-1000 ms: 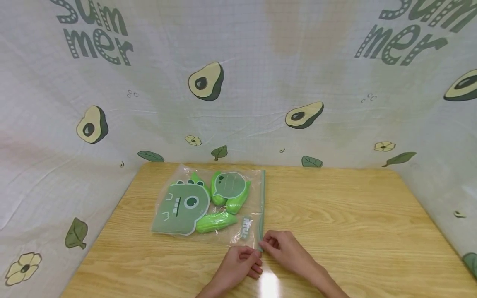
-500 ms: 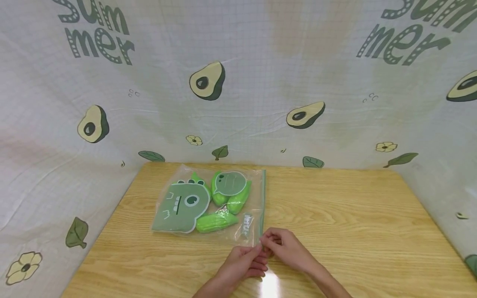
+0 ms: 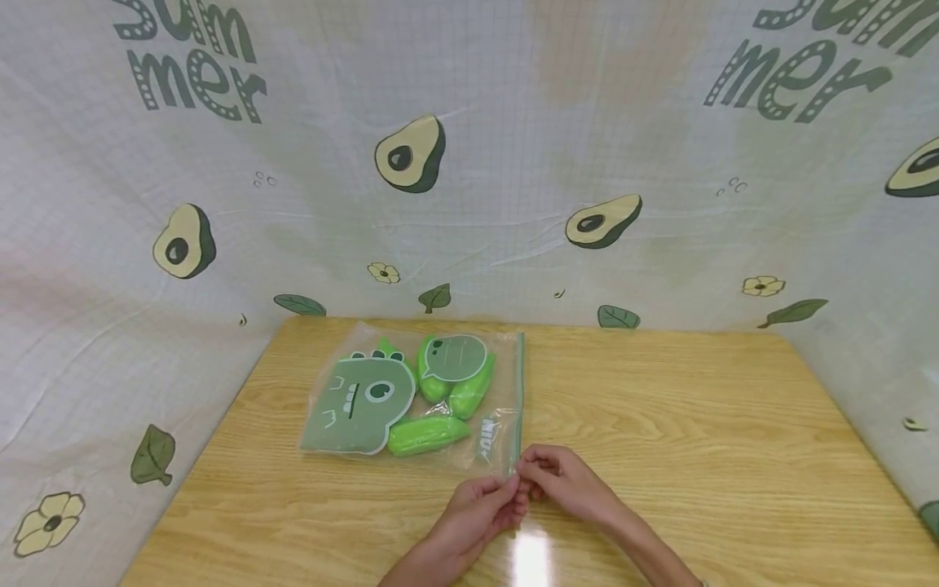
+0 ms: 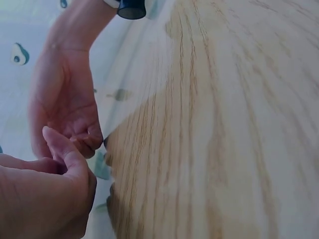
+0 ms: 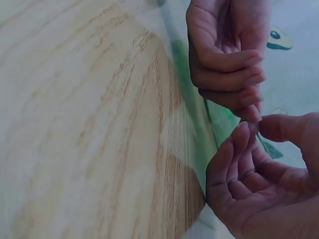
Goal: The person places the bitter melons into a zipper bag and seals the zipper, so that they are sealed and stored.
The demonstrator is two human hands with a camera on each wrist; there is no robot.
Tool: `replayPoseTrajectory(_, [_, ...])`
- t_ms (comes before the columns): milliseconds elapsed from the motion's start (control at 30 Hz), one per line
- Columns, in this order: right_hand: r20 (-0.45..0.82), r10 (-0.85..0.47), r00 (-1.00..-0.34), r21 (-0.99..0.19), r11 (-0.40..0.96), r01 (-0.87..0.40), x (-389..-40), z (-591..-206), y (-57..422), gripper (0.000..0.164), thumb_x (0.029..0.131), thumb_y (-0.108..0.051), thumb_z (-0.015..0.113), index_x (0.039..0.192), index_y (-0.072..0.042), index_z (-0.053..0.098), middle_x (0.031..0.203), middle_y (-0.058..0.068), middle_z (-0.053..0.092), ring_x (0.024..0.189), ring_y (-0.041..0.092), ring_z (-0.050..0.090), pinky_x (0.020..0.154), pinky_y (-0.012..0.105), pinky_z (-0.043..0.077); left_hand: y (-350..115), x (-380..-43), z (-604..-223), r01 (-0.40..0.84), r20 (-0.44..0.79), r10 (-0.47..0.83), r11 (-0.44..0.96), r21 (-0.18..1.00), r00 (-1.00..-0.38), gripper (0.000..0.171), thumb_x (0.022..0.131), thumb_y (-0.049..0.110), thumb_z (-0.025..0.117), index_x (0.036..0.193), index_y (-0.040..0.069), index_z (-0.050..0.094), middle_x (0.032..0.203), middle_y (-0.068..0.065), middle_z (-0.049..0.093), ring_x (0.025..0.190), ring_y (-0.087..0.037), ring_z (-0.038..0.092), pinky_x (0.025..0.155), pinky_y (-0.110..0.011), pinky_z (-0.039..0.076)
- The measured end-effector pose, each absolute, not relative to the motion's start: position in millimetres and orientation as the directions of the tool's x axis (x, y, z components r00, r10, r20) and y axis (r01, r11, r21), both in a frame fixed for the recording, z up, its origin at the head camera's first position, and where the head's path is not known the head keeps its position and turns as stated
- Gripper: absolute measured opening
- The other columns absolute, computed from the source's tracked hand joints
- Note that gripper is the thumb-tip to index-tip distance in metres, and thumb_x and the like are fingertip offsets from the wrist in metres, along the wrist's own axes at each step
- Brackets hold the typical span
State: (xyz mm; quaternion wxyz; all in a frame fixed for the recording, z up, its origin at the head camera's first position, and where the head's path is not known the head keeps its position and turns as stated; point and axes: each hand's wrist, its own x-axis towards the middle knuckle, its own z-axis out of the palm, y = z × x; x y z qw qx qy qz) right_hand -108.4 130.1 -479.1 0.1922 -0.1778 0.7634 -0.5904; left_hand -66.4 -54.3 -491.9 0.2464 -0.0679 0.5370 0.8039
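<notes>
A clear zip bag [image 3: 506, 391] with a green one-eyed monster print lies flat on the wooden table, its green zip strip along the right side. Through the plastic show several bright green, long, tapered pieces [image 3: 428, 435] that look like toy vegetables. My left hand [image 3: 473, 518] pinches the near end of the strip at the bag's corner. From the right, my right hand [image 3: 565, 483] pinches the same corner, its fingertips touching the left hand's. In the right wrist view, the left fingers [image 5: 229, 82] are curled above the right hand; the corner itself is mostly hidden.
The wooden table [image 3: 682, 424] extends to the right of the bag and in front of it. A pale cloth [image 3: 506, 163] printed with avocados and leaves hangs behind the table and along both sides.
My left hand has moved slightly up and right, bringing its thumb to the bag's corner against the right fingertips. My right hand has shifted a little away from me. The bag stays put.
</notes>
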Motion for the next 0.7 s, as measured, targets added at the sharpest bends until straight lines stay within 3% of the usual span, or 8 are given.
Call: replayPoseTrajectory(700, [-0.114,-0.456,-0.883,-0.949,0.313,-0.039,-114.9,-474.7,129.7,0.024,0.104,-0.022,0.060,0.095,-0.001,0.068,0.080,0.003,0.064,0.075,0.013,0.061,0.068,0.024,0.051,-49.9,-66.7,-489.0,-0.425,-0.352,0.263,-0.312,0.850,-0.898,0.016,0.102,0.009,0.063,0.102,-0.005,0.069,0.090,-0.003,0.069,0.079,-0.008,0.063,0.075,-0.020,0.054])
